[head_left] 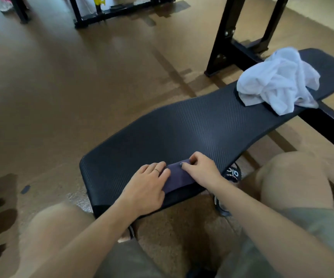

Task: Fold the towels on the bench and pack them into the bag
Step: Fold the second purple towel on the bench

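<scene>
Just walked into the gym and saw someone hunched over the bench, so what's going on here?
A person sitting at the near end of the black bench is folding a small dark purple towel. The left hand presses flat on it while the right hand pinches its far edge. A crumpled white towel waits unfolded at the far end.

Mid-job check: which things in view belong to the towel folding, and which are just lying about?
Job:
purple towel, under left hand and right hand
white towel, crumpled
bench

Lying about:
black strap below the bench
black frame
</scene>
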Demonstrator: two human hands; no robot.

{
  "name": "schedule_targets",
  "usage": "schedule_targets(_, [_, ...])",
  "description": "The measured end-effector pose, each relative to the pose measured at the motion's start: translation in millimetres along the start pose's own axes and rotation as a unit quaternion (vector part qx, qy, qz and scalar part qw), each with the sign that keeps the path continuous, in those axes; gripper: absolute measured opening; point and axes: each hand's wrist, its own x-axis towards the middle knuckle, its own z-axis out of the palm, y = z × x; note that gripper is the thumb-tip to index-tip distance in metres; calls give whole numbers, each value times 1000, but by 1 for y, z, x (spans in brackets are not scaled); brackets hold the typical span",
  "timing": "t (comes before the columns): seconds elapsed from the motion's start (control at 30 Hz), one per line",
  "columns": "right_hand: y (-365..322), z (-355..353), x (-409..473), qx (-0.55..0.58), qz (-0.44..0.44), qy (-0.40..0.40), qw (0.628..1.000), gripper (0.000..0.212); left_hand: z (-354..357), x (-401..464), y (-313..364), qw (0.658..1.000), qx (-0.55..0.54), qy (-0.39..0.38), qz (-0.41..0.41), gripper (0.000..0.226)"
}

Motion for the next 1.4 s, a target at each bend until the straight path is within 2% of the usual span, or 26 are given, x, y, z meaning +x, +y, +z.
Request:
schedule_targets(0.13, [-2,10,-21,44,5,78,996,34,3,0,14,999,-1,-4,-44,66])
schedule_targets(0.2, [-5,14,-34,-38,-36,127,991,40,7,3,17,998,14,-1,-54,60])
schedule_targets(0.27, [-3,19,-47,-173,-128,173,961,45,6,7,22,997,19,3,-69,57])
schedule_targets(0.33, [2,19,-60,-238,-235,145,931,53,3,9,28,996,27,-6,-89,59])
schedule_targets(0.4, [9,18,-71,-317,-307,69,895,71,-2,10,30,994,10,-18,-104,55])
schedule_targets(0.47, [17,17,-78,-404,-323,33,855,87,-12,11,30,989,-93,-35,-109,36])
schedule_targets(0.5, [19,14,-80,-421,-321,41,847,86,-20,14,31,980,-159,-58,-102,27])
schedule_targets(0.57, [21,0,-81,-411,-337,85,843,65,-45,22,37,963,-232,-116,-67,24])
schedule_targets(0.63, [20,-27,-84,-392,-370,131,832,44,-79,29,48,957,-249,-147,-24,26])
schedule_targets(0.7, [19,-64,-99,-385,-383,159,825,37,-112,38,63,953,-258,-158,13,25])
schedule_targets(0.8, [24,-129,-136,-414,-332,198,824,36,-152,55,103,957,-242,-130,91,28])
schedule_targets(0.87, [35,-170,-159,-434,-269,186,839,34,-170,66,136,965,-194,-74,163,35])
schedule_targets(0.93, [50,-207,-184,-445,-219,196,846,27,-182,77,172,967,-99,3,234,43])
schedule_targets(1.0, [71,-239,-214,-450,-159,225,849,25,-183,91,207,950,0,111,293,44])
schedule_targets(1.07, [96,-263,-244,-441,-100,226,863,31,-181,103,242,914,38,192,354,42])
schedule_targets(1.2, [141,-281,-298,-389,-39,211,896,28,-183,119,307,863,27,173,474,39])
schedule_targets(1.27, [163,-279,-313,-377,-6,173,910,21,-180,128,330,849,23,147,506,32])
schedule_targets(1.4, [202,-267,-324,-354,2,187,917,25,-161,140,354,824,-11,121,554,26])
